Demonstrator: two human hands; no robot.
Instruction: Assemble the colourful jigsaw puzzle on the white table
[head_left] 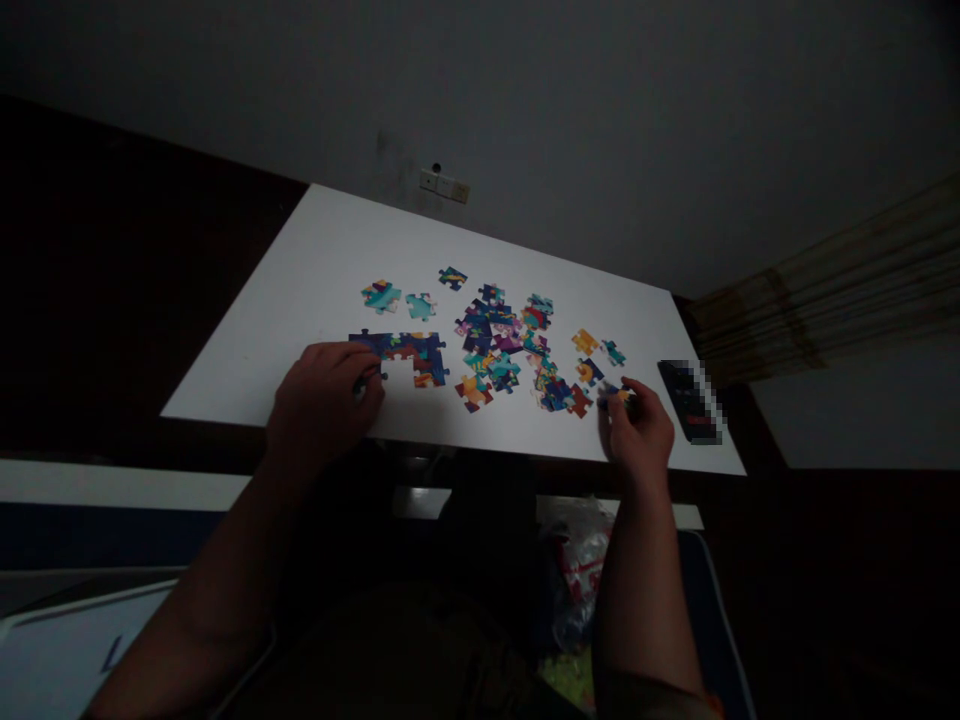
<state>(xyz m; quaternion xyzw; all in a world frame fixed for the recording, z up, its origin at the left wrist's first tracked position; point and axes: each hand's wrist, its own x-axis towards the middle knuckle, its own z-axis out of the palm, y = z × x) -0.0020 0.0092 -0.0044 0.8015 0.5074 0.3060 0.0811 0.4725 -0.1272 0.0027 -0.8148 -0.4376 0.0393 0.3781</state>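
My left hand (326, 395) rests at the left end of a joined strip of puzzle pieces (427, 350), fingers curled and thumb bent in. Between its thumb and fingers shows a dark puzzle piece (361, 384), mostly covered by the hand; whether it is joined to the strip I cannot tell. At the right of the table, my right hand (641, 425) pinches a puzzle piece (606, 393) with dark blue and yellow on it, partly hidden by the fingers. A heap of loose, colourful puzzle pieces (499, 335) lies between the two hands.
Several single pieces lie apart, such as a teal piece (421, 306) and a yellow piece (585, 341). A black phone-like object (684, 395), partly pixelated, lies near the right edge of the white table (300, 270). Wall sockets (444, 185) sit behind; a plastic bag (581, 560) is below.
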